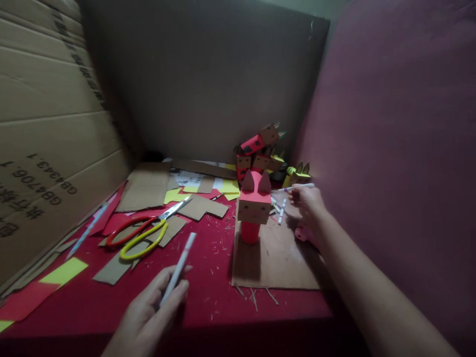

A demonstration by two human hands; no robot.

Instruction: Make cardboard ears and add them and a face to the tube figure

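Note:
My left hand (158,302), low in the view, is closed around a white marker (182,263) that points up and away. Over the right part of the board, my right hand (307,201) pinches another slim white marker (301,187) lying nearly level. Between the hands stands a red paper figure (250,230) with a boxy cardboard head (255,207) and two brown pointed ears. Dark dots mark the front of its head. Near my right hand, a white marker-like stick (282,212) lies on the board, and a pink object (305,233) is partly hidden by my forearm.
Red-and-yellow-handled scissors (145,235) lie at left among cardboard scraps (145,186) and coloured paper (65,270). A brown board (275,267) lies on the red cloth (211,302). Similar figures (256,144) are piled behind. A cardboard panel (48,114) and a pinkish wall (394,148) flank the table.

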